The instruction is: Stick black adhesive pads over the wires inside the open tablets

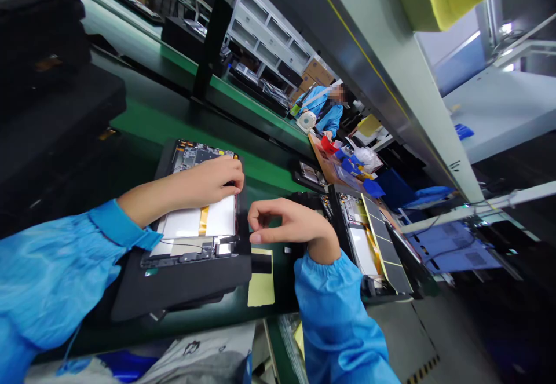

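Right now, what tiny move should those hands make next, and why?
Probably the right hand should reach down to the black strip on the pale yellow sheet, because its fingers are pinched just beside it. The left hand can hold the open tablet steady.

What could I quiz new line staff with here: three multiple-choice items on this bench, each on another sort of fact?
1. Where does the yellow sheet lie?
A) On the floor
B) Beside the black pad
C) In a box

2. What colour are the sleeves?
A) White
B) Red
C) Blue

3. What state is the tablet in?
A) Open, its battery showing
B) Shut
C) Wrapped

Answers:
1 B: it lies just past the pad's edge.
2 C: both cuffs show blue.
3 A: the left hand rests on its exposed insides.
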Available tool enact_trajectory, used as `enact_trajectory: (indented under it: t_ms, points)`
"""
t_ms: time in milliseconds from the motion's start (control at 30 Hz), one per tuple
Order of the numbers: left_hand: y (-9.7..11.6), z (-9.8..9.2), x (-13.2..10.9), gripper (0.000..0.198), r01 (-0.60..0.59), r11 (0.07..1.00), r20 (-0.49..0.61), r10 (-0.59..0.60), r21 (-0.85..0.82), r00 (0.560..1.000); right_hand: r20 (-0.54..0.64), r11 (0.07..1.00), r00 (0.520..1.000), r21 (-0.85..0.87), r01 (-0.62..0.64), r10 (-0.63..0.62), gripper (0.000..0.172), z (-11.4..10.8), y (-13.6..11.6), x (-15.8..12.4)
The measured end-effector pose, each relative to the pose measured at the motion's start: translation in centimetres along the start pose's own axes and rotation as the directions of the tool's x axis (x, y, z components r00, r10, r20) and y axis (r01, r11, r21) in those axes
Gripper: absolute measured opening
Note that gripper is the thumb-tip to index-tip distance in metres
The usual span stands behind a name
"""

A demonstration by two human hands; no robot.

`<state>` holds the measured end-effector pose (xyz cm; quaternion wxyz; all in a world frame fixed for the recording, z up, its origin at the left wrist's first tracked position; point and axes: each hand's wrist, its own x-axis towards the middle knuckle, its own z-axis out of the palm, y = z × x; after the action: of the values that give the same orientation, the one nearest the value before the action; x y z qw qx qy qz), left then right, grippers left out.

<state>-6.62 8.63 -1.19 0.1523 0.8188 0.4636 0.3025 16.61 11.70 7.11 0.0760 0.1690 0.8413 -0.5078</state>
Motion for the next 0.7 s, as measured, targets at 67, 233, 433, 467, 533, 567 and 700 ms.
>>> enact_trajectory:
  t_ms: [67, 233, 433, 467, 533, 567, 700]
  points:
    - [0.2, 0.2, 0.0, 0.015, 0.009, 1.0, -0.006, -0.009, 0.028, 1.0, 0.044, 1.0, 0.999, 0.008, 0.013, -0.013, 0.033, -0.7, 0.4, 1.0]
    - [0.9, 0.5, 0.0, 0.016, 0.029, 0.995, -0.035, -0.025, 0.099, 0.999, -0.039, 0.997, 0.998, 0.056, 0.048, -0.046, 0.036, -0.9, 1.3, 2.4]
    - [0.9, 0.5, -0.1, 0.016, 0.043, 0.992, -0.064, -0.035, 0.12, 0.997, -0.292, 0.995, 0.952, 0.014, 0.096, -0.088, 0.04, 1.9, 2.9, 2.3]
    - [0.9, 0.5, -0.1, 0.016, 0.044, 0.992, -0.066, -0.037, 0.118, 0.997, -0.326, 0.995, 0.941, -0.008, 0.095, -0.093, 0.037, 2.4, 3.1, 2.2]
    - [0.9, 0.5, -0.1, 0.015, 0.046, 0.992, -0.068, -0.038, 0.114, 0.997, -0.377, 0.995, 0.921, -0.044, 0.085, -0.096, 0.032, 3.1, 3.4, 2.1]
    - [0.9, 0.5, -0.2, 0.015, 0.045, 0.993, -0.068, -0.037, 0.112, 0.997, -0.386, 0.995, 0.918, -0.059, 0.078, -0.095, 0.03, 3.3, 3.4, 2.0]
    - [0.8, 0.5, -0.4, 0.012, 0.039, 0.994, -0.063, -0.033, 0.104, 0.997, -0.369, 0.989, 0.92, -0.118, 0.09, -0.128, 0.024, 3.6, 3.3, 1.8]
